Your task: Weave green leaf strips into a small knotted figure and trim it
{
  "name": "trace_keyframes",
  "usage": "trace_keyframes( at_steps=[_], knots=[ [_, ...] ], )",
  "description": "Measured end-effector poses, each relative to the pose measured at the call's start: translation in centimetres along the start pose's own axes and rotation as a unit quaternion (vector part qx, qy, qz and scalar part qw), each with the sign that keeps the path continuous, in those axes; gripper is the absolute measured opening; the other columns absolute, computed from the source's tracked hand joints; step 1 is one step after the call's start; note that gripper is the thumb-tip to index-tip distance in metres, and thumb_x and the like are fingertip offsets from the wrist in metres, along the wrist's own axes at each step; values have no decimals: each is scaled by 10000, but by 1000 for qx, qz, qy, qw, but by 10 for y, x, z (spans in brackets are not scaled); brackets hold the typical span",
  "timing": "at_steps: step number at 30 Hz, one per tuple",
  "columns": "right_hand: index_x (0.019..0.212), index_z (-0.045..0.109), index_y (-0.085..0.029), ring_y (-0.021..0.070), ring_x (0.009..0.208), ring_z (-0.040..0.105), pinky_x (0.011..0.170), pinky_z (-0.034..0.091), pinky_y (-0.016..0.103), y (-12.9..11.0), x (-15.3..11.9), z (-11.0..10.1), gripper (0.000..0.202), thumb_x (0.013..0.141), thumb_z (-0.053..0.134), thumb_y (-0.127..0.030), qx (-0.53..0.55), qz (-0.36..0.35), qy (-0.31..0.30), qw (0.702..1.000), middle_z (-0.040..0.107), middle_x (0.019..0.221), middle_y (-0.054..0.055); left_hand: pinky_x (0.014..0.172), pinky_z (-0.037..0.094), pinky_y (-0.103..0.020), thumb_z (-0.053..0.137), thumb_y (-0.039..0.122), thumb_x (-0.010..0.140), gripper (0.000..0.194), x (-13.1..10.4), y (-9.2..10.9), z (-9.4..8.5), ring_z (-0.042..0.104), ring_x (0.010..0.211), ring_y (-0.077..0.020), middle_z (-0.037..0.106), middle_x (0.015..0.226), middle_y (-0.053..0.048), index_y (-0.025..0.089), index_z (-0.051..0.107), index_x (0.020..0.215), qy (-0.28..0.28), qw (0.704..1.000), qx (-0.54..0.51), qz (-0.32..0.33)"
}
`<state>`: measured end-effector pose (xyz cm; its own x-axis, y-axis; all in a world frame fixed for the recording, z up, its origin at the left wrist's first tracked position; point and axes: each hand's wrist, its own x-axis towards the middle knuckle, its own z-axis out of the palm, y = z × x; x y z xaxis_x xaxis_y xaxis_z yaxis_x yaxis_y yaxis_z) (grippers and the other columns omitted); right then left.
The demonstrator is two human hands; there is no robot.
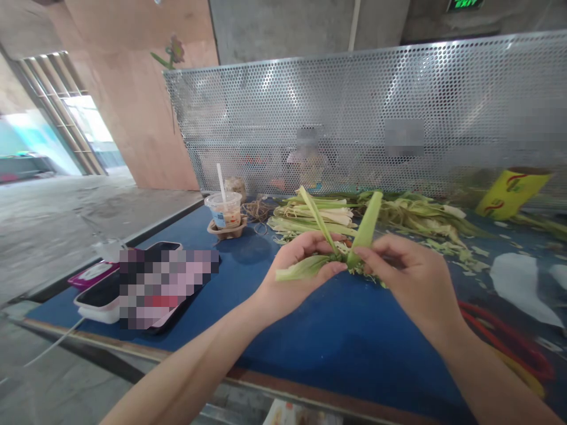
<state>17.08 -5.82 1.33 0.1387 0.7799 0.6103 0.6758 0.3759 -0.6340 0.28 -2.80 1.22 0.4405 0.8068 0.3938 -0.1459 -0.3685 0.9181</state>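
Observation:
Above the blue tabletop [345, 354], both hands hold a knotted bundle of green corn husk strips. My left hand [287, 265] is closed round its left side, the thumb pressing near the knot [339, 257]. One broad husk end [303, 268] lies across that palm, and a thin strip [316, 215] sticks up from the fingers. My right hand [414, 277] pinches the base of a wide upright husk strip [368, 219] between thumb and fingers. Frayed ends hang below the bundle. Behind the hands lies a pile of pale green husks [305, 215].
More loose husks [411, 215] and scraps lie at the back right, near a yellow packet [516, 192]. A red-edged object [505, 336] sits by my right forearm. On the left are a drink cup [224, 209], a phone [100, 289] and a tablet [190, 283]. A perforated metal panel [354, 106] rises behind.

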Motion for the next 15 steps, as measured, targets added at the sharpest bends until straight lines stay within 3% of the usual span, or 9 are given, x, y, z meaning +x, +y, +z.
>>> trace_keyframes(
  at_steps=[5, 9, 15],
  knots=[
    [503, 506, -189, 104, 458, 487, 473, 364, 226, -2, -2, 1, 320, 723, 617, -395, -42, -24, 46, 998, 534, 482, -25, 833, 483, -319, 726, 154, 632, 434, -1, -3, 3, 615, 875, -183, 654, 864, -61, 126, 530, 1019, 22, 999, 31, 15],
    [515, 503, -192, 96, 447, 484, 474, 363, 216, -3, -2, 6, 310, 743, 591, -383, -54, -24, 12, 998, 547, 483, -32, 780, 504, -321, 698, 119, 620, 431, 0, -9, 5, 632, 781, -173, 653, 784, -33, 140, 520, 1011, 72, 995, 55, 36],
    [573, 513, -203, 112, 447, 520, 461, 398, 226, -3, -2, 10, 302, 770, 556, -428, -28, 32, -51, 998, 588, 503, -22, 735, 518, -321, 702, 199, 628, 348, -2, -8, 4, 649, 749, -188, 670, 786, -61, 133, 545, 931, 91, 993, 69, 31]
  ],
)
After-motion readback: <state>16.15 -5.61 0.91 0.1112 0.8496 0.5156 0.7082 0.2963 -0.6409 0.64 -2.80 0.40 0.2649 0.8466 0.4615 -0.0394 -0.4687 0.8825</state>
